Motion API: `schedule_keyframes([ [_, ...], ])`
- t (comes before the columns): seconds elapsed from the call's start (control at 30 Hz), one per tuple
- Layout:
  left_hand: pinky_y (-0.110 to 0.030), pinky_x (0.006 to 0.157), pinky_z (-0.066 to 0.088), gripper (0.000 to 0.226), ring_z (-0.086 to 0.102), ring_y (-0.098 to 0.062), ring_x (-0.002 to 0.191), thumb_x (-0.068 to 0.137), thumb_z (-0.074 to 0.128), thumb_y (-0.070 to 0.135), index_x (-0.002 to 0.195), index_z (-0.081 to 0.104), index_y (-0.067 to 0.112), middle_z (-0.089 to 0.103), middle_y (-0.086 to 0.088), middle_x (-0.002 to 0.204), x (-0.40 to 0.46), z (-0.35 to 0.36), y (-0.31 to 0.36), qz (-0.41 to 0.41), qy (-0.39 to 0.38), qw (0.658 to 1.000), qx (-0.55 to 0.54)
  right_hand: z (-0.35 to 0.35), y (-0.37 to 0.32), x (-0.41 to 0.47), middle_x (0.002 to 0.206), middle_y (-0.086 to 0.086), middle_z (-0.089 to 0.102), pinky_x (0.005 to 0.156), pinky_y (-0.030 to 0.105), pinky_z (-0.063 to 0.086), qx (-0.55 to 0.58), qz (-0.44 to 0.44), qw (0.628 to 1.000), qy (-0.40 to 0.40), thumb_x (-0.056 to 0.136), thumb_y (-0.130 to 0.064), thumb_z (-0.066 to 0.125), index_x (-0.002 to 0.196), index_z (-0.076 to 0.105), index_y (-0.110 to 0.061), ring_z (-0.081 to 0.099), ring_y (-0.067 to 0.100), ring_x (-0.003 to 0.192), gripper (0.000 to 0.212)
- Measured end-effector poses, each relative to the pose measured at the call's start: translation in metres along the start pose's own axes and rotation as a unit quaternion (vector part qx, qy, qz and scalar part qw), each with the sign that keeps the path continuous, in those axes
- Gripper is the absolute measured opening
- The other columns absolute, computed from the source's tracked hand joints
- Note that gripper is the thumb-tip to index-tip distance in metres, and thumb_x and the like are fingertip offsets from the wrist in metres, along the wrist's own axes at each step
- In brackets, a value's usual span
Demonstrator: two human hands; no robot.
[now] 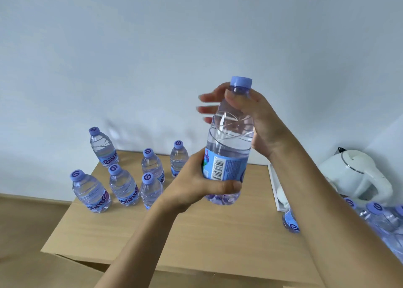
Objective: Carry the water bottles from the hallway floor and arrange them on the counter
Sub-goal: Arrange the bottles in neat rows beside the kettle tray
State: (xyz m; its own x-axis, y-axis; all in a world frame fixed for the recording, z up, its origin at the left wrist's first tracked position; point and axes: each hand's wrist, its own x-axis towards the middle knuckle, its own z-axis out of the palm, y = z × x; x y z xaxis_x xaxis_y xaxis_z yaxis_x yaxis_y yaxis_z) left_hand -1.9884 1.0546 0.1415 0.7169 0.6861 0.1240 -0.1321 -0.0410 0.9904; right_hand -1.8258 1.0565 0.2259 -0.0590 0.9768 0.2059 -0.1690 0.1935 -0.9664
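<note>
Head view had the water bottle (229,143) mid-frame above the counter (196,233): left hand (196,185) wrapped round its base, right hand (257,121) gripping the neck, probably steadying it to join the six bottles (124,187) standing lower left.

A plain pale wall (152,47) stood behind the light wooden table (196,233). Soft, even light fell across it. A white kettle (353,174) sat at the right.
</note>
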Motion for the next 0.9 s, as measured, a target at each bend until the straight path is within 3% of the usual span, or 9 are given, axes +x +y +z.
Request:
schedule_keyframes([
  [0.1,-0.027,0.073,0.054,0.05,0.069,-0.019,0.084,0.064,0.083,0.018,0.106,0.061,0.004,0.073,-0.005,0.091,0.001,0.006,-0.002,-0.018,0.025,0.999,-0.017,0.007,0.001,0.002,0.085,0.009,0.073,0.081,0.045,0.056,-0.009,-0.001,0.998,0.062,0.077,-0.023,0.073,0.077,0.068,-0.02,0.073,0.031,0.084,0.006],
  [0.23,-0.029,0.064,0.052,0.043,0.066,-0.019,0.072,0.064,0.083,0.023,0.1,0.06,0.012,0.071,-0.005,0.083,0.003,0.006,0.003,-0.005,0.071,0.997,0.008,0.017,0.0,0.005,0.071,0.005,0.069,0.064,0.033,0.057,-0.044,-0.02,0.978,0.204,0.079,-0.019,0.072,0.071,0.064,-0.017,0.071,0.024,0.07,0.012],
  [0.4,-0.025,0.053,0.052,0.062,0.067,-0.015,0.061,0.058,0.09,0.019,0.106,0.051,0.016,0.071,-0.002,0.083,0.01,0.014,0.008,0.003,0.127,0.985,0.117,0.032,-0.002,0.01,0.061,-0.005,0.066,0.069,0.037,0.056,-0.17,-0.071,0.934,0.307,0.081,-0.025,0.072,0.073,0.06,-0.015,0.066,0.016,0.062,0.018],
  [0.5,-0.03,0.053,0.054,0.058,0.067,-0.02,0.064,0.058,0.088,0.019,0.104,0.052,0.015,0.07,-0.005,0.082,0.01,0.011,0.009,-0.008,0.135,0.982,0.132,0.034,-0.006,0.011,0.064,-0.007,0.066,0.069,0.036,0.056,-0.187,-0.065,0.941,0.276,0.082,-0.033,0.074,0.077,0.06,-0.017,0.066,0.014,0.064,0.022],
  [0.63,-0.027,0.052,0.048,0.031,0.062,-0.022,0.058,0.069,0.078,0.011,0.089,0.057,0.002,0.066,-0.01,0.068,0.003,0.001,0.019,-0.013,0.037,0.998,0.048,0.02,-0.02,0.01,0.081,0.0,0.073,0.068,0.029,0.056,-0.105,0.003,0.987,0.12,0.085,-0.041,0.069,0.088,0.063,-0.016,0.071,0.014,0.079,0.026],
  [0.67,-0.03,0.055,0.049,0.028,0.062,-0.023,0.061,0.07,0.077,0.012,0.089,0.059,0.003,0.065,-0.011,0.07,0.001,-0.002,0.021,-0.01,0.019,0.999,0.035,0.017,-0.021,0.009,0.089,0.002,0.074,0.071,0.03,0.058,-0.081,0.015,0.993,0.089,0.086,-0.041,0.068,0.091,0.063,-0.016,0.072,0.017,0.086,0.026],
  [0.73,-0.051,0.065,0.051,0.035,0.065,-0.037,0.073,0.07,0.078,0.014,0.099,0.061,0.003,0.066,-0.023,0.084,-0.001,-0.006,0.023,-0.005,-0.014,1.0,0.021,0.016,-0.021,0.009,0.104,0.007,0.075,0.081,0.038,0.059,-0.037,0.038,0.997,0.055,0.085,-0.041,0.066,0.093,0.063,-0.017,0.072,0.026,0.098,0.025],
  [0.8,-0.067,0.08,0.048,0.048,0.062,-0.052,0.092,0.067,0.079,0.016,0.11,0.06,0.002,0.063,-0.03,0.102,-0.002,-0.006,0.023,-0.011,-0.027,0.999,0.015,0.02,-0.019,0.008,0.103,0.012,0.075,0.083,0.044,0.058,-0.003,0.046,0.998,0.049,0.085,-0.038,0.066,0.093,0.064,-0.015,0.073,0.032,0.095,0.025],
  [0.9,-0.052,0.08,0.056,0.052,0.068,-0.037,0.095,0.066,0.078,0.018,0.112,0.06,0.003,0.068,-0.023,0.102,-0.003,-0.003,0.023,-0.021,-0.002,1.0,0.022,0.027,-0.017,0.009,0.082,0.012,0.073,0.073,0.042,0.059,-0.016,0.012,0.993,0.118,0.083,-0.033,0.068,0.083,0.066,-0.012,0.072,0.03,0.077,0.02],
])
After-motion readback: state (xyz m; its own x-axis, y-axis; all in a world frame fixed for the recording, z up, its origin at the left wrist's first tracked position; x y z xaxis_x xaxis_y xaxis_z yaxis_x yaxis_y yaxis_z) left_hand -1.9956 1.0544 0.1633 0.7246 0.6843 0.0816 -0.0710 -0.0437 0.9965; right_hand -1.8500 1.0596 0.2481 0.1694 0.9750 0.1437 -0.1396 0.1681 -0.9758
